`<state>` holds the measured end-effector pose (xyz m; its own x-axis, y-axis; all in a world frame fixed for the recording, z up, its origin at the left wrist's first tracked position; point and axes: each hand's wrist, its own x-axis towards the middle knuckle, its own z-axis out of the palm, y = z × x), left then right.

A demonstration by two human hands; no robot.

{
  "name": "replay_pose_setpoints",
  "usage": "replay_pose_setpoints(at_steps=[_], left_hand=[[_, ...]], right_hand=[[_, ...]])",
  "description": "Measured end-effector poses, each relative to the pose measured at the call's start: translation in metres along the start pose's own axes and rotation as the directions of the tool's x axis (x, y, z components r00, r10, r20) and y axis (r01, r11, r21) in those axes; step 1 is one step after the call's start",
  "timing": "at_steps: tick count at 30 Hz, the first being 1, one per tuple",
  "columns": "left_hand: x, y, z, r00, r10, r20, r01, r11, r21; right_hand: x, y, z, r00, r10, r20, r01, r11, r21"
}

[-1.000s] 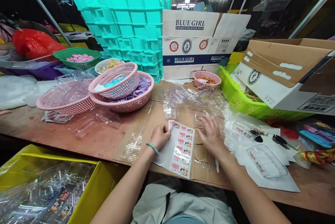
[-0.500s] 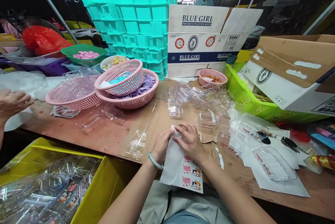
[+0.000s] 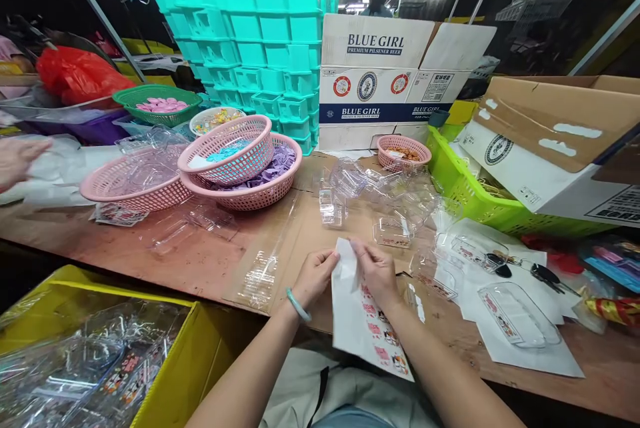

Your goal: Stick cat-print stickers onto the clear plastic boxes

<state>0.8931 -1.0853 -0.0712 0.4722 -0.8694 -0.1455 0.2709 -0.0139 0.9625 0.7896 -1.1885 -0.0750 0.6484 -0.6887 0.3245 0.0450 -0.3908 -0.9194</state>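
A white sheet of stickers (image 3: 345, 321) with pink lettering and cartoon cats hangs at a slant over the table's front edge. My left hand (image 3: 316, 278), a pale green bangle at its wrist, pinches the top left corner. My right hand (image 3: 379, 273) is closed on the upper right side, its fingers covering part of the print. Between the two hands the top of the sheet is bent over. Just beyond them, clear plastic covers (image 3: 393, 231) lie on cardboard, one with the same kind of sticker on it.
Pink baskets (image 3: 240, 198) of small parts stand to the left, before stacked turquoise boxes (image 3: 270, 28). A yellow bin (image 3: 200, 321) of clear packs is at lower left. Sunglasses (image 3: 500, 265) and papers lie right, near a green crate (image 3: 455, 175). Another person's hand (image 3: 20, 161) shows far left.
The sheet has swung, its lower end now farther right. Its top is bent over between my hands, which are slightly farther apart. The other person's hand has moved up at the left.
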Motion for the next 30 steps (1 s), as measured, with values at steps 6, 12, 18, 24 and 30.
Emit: replay_pose_setpoints(at_steps=[6, 12, 18, 24, 30], left_hand=[[-0.001, 0.001, -0.009, 0.949, 0.149, -0.279, -0.106, 0.981, 0.162], [-0.013, 0.028, 0.02, 0.952, 0.281, -0.122, -0.255, 0.948, 0.192], [-0.002, 0.015, 0.022, 0.984, 0.04, -0.171, -0.07, 0.983, -0.17], [0.003, 0.022, 0.011, 0.981, 0.081, -0.176, -0.099, 0.99, -0.098], [0.005, 0.025, 0.023, 0.971, 0.063, -0.229, -0.086, 0.992, -0.094]], right_hand=[[0.019, 0.002, -0.031, 0.855, 0.109, -0.506, -0.039, 0.988, 0.147], [0.008, -0.017, -0.037, 0.906, -0.422, 0.014, 0.368, 0.773, -0.517], [-0.005, -0.023, -0.022, 0.966, -0.213, 0.143, 0.255, 0.857, -0.447], [0.028, -0.022, -0.034, 0.998, 0.054, 0.036, -0.049, 0.992, -0.119], [0.15, -0.047, -0.036, 0.916, -0.401, 0.01, 0.343, 0.77, -0.537]])
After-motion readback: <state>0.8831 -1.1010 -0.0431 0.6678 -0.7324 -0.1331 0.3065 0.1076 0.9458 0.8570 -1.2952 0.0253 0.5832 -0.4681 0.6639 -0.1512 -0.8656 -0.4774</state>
